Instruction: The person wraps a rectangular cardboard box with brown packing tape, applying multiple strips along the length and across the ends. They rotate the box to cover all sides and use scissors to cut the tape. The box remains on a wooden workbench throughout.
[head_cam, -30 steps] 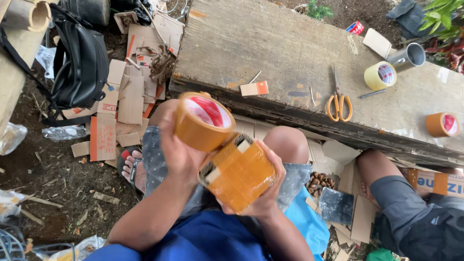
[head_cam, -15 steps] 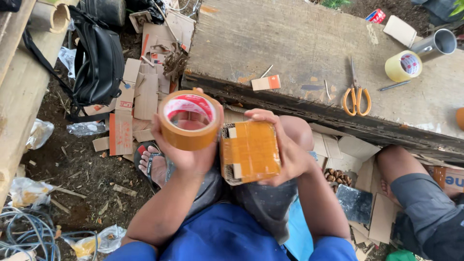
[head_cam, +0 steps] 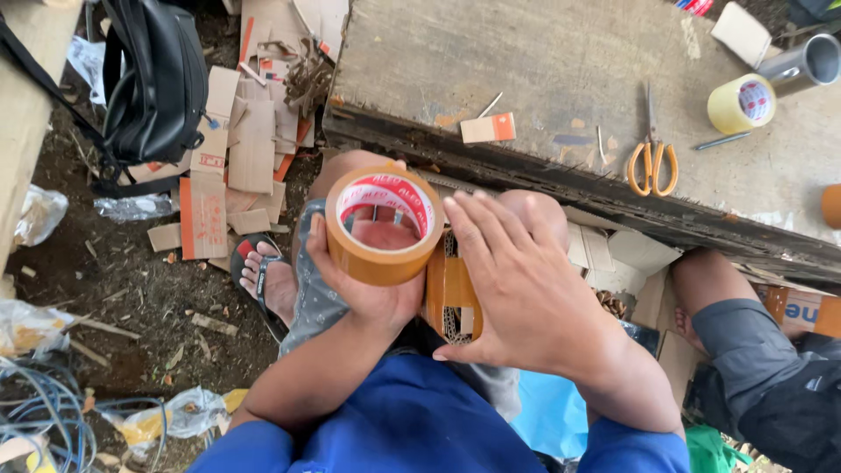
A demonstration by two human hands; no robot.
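Observation:
My left hand grips a roll of brown packing tape, held up over my lap with its red and white core facing me. My right hand lies flat, fingers spread, over a small cardboard block wrapped in brown tape. The block stands on edge between both hands, mostly hidden by my right palm. The tape roll touches the block's left side. My knees and blue shirt show below.
A worn wooden board lies ahead with orange-handled scissors, a yellow tape roll, a metal tube and a small cardboard piece. Cardboard scraps and a black bag lie left. Another person's leg is at right.
The camera moved closer. My right hand turned from gripping the block's side to lying flat over it, and the block now stands edge-up. The tape roll stays against its left side.

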